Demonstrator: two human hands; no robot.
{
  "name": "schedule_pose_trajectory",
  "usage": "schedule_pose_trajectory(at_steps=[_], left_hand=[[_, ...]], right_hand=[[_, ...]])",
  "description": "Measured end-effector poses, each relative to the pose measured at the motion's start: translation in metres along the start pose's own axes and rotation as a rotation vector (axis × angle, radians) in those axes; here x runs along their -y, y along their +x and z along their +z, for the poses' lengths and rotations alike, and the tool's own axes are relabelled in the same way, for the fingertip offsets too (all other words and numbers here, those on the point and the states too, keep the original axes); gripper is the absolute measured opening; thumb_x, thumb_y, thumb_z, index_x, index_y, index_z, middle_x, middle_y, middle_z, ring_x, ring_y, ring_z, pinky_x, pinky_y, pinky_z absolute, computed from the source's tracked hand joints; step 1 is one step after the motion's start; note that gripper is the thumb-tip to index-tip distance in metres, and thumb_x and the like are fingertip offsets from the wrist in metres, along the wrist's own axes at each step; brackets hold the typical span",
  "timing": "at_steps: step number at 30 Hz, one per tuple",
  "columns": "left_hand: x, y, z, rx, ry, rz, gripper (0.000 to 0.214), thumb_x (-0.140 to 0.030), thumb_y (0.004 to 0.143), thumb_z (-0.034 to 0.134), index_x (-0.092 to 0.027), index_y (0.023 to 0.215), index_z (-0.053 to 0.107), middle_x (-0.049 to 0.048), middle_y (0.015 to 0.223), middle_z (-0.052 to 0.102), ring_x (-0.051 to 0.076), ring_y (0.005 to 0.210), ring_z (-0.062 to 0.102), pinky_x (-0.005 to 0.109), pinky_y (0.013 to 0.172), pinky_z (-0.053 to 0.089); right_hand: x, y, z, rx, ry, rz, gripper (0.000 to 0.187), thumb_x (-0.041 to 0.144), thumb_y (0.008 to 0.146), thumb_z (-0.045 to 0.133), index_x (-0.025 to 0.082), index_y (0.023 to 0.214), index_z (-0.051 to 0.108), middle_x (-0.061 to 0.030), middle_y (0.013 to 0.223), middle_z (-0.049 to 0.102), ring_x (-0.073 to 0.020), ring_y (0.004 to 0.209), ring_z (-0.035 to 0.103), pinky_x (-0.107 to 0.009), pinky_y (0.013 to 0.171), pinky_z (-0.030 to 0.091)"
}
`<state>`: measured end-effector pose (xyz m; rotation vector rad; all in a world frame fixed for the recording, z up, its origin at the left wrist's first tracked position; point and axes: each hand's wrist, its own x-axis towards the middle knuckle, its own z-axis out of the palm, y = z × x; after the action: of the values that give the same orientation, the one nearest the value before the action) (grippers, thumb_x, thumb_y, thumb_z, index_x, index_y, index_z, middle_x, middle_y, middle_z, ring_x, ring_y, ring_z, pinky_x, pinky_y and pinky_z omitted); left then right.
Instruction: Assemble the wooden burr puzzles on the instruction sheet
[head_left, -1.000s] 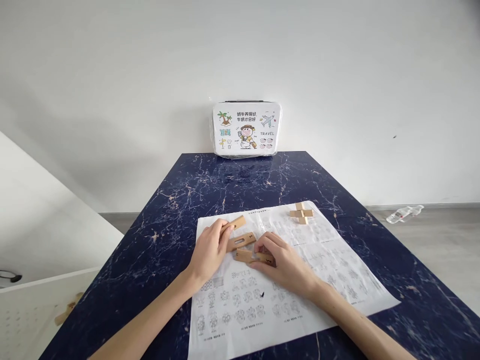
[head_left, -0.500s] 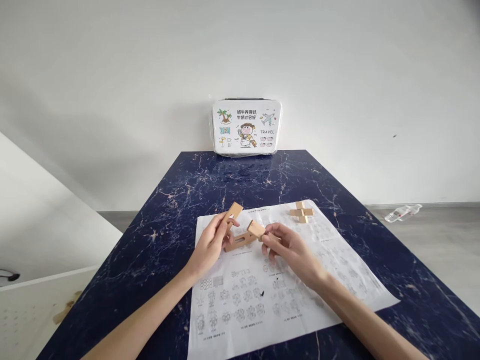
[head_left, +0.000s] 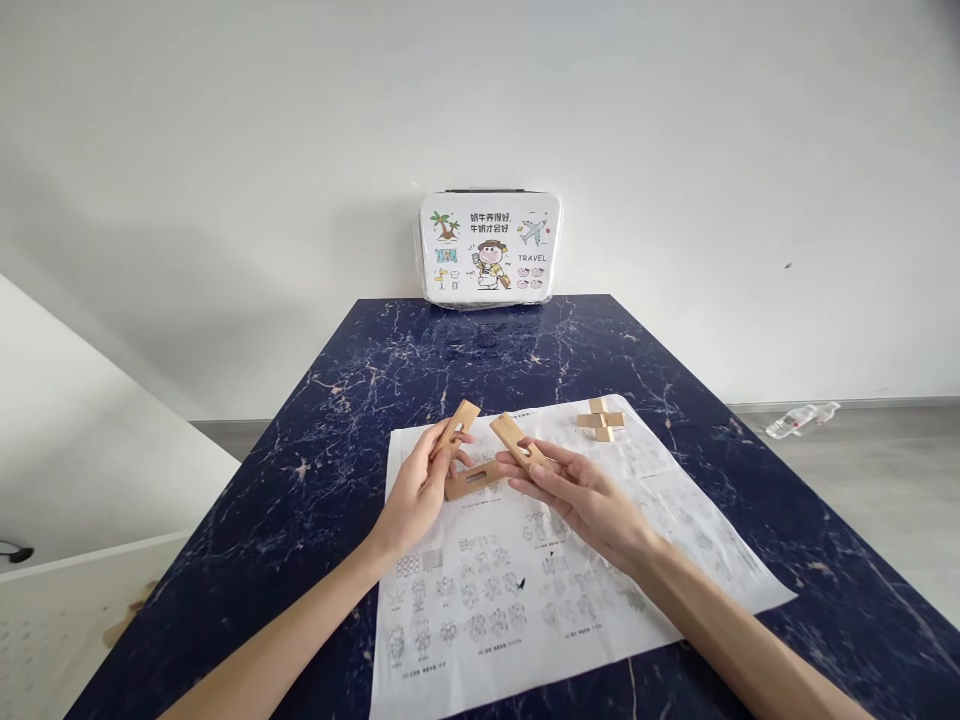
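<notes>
Wood, pale and unfinished: three bars inspected. The left hand [head_left: 418, 492] is closed by thumb and fingers on the lower end of the left pale wooden bar [head_left: 457, 426], which tilts up off the white printed paper sheet [head_left: 675, 520]. The right hand [head_left: 579, 492] holds the right pale wooden bar [head_left: 516, 440] in a light fingertip grip, fingers partly extended beneath it.

A second ago this right bar lay flat on the sheet under that hand. It is now raised and angled, its far end near the left bar but apart from it. The slotted pale wooden bar [head_left: 471, 480] lies on the sheet between the hands; contact with the left fingers cannot be determined.

Assessment: two pieces are lifted and facing each other, with nothing joined. The small assembled wooden cross [head_left: 601, 420] is unmoved on the sheet's far right corner, on the dark blue marble table [head_left: 337, 400].
</notes>
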<state>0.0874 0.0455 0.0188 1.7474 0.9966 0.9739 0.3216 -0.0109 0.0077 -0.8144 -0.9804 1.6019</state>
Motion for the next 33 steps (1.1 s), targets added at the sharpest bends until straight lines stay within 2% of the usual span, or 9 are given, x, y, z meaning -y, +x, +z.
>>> schedule_pose_trajectory(at_steps=[6, 9, 12, 14, 18, 22, 26, 30, 33], left_hand=[[0.012, 0.004, -0.010, -0.063, 0.445, 0.120, 0.033, -0.030, 0.114, 0.036, -0.023, 0.131, 0.063, 0.0090, 0.108, 0.077, 0.029, 0.105, 0.065, 0.051, 0.101, 0.047], [0.018, 0.006, -0.017, -0.081, 0.656, 0.159, 0.031, -0.026, 0.111, 0.039, -0.023, 0.118, 0.069, 0.0098, 0.112, 0.074, 0.031, 0.108, 0.060, 0.052, 0.099, 0.045], [0.017, 0.005, -0.018, -0.113, 0.736, 0.209, 0.028, -0.026, 0.110, 0.043, -0.022, 0.124, 0.066, 0.0118, 0.121, 0.067, 0.032, 0.114, 0.056, 0.050, 0.100, 0.045], [0.015, 0.003, -0.015, -0.116, 0.779, 0.259, 0.023, -0.029, 0.110, 0.046, -0.022, 0.123, 0.065, 0.0119, 0.123, 0.063, 0.033, 0.118, 0.054, 0.050, 0.101, 0.045], [0.010, -0.001, -0.010, -0.065, 0.899, 0.341, 0.023, -0.040, 0.109, 0.054, -0.020, 0.104, 0.064, 0.0124, 0.120, 0.061, 0.034, 0.117, 0.053, 0.051, 0.098, 0.045], [0.009, -0.001, -0.008, -0.031, 0.911, 0.381, 0.035, -0.052, 0.106, 0.058, -0.020, 0.093, 0.065, 0.0132, 0.118, 0.062, 0.037, 0.121, 0.052, 0.053, 0.099, 0.045], [0.006, 0.000, -0.007, 0.020, 0.878, 0.404, 0.040, -0.055, 0.103, 0.063, -0.021, 0.083, 0.068, 0.0113, 0.110, 0.064, 0.036, 0.118, 0.053, 0.053, 0.102, 0.045], [0.001, -0.001, -0.006, 0.072, 0.738, 0.361, 0.041, -0.050, 0.109, 0.054, -0.022, 0.083, 0.068, 0.0071, 0.089, 0.067, 0.027, 0.089, 0.062, 0.043, 0.085, 0.050], [-0.004, -0.003, -0.004, 0.011, 0.554, 0.210, 0.040, -0.047, 0.113, 0.042, -0.022, 0.092, 0.065, 0.0013, 0.074, 0.064, 0.019, 0.065, 0.058, 0.033, 0.065, 0.045]], right_hand=[[0.003, -0.001, 0.003, -0.031, -0.227, -0.007, 0.044, 0.057, 0.100, 0.068, 0.019, 0.123, 0.071, -0.0147, 0.125, 0.076, -0.0272, 0.109, 0.076, -0.047, 0.104, 0.061], [0.005, -0.002, 0.003, -0.039, -0.234, -0.010, 0.044, 0.057, 0.100, 0.068, 0.020, 0.124, 0.069, -0.0143, 0.123, 0.075, -0.0246, 0.101, 0.076, -0.044, 0.096, 0.063], [0.007, -0.003, 0.004, -0.019, -0.182, -0.005, 0.041, 0.052, 0.100, 0.070, 0.020, 0.126, 0.069, -0.0135, 0.124, 0.075, -0.0214, 0.095, 0.075, -0.040, 0.092, 0.063], [0.008, -0.003, 0.005, -0.012, -0.157, -0.001, 0.040, 0.051, 0.100, 0.071, 0.021, 0.127, 0.069, -0.0124, 0.123, 0.074, -0.0194, 0.092, 0.074, -0.038, 0.089, 0.062], [0.009, -0.002, 0.006, -0.015, -0.178, -0.002, 0.038, 0.052, 0.100, 0.070, 0.021, 0.122, 0.070, -0.0112, 0.121, 0.074, -0.0169, 0.086, 0.072, -0.034, 0.082, 0.062], [0.009, -0.002, 0.005, -0.011, -0.248, -0.011, 0.037, 0.054, 0.101, 0.068, 0.022, 0.119, 0.069, -0.0111, 0.120, 0.074, -0.0169, 0.082, 0.070, -0.033, 0.077, 0.061], [0.007, -0.002, 0.004, -0.003, -0.277, -0.014, 0.037, 0.056, 0.102, 0.065, 0.022, 0.117, 0.069, -0.0115, 0.120, 0.073, -0.0167, 0.080, 0.069, -0.033, 0.075, 0.059], [0.008, -0.004, 0.007, -0.004, -0.326, -0.014, 0.040, 0.060, 0.103, 0.062, 0.021, 0.111, 0.068, -0.0108, 0.112, 0.074, -0.0164, 0.074, 0.065, -0.033, 0.069, 0.057], [0.011, -0.006, 0.012, 0.029, -0.356, -0.020, 0.039, 0.060, 0.104, 0.060, 0.021, 0.099, 0.064, -0.0054, 0.091, 0.071, -0.0140, 0.063, 0.060, -0.032, 0.064, 0.052]])
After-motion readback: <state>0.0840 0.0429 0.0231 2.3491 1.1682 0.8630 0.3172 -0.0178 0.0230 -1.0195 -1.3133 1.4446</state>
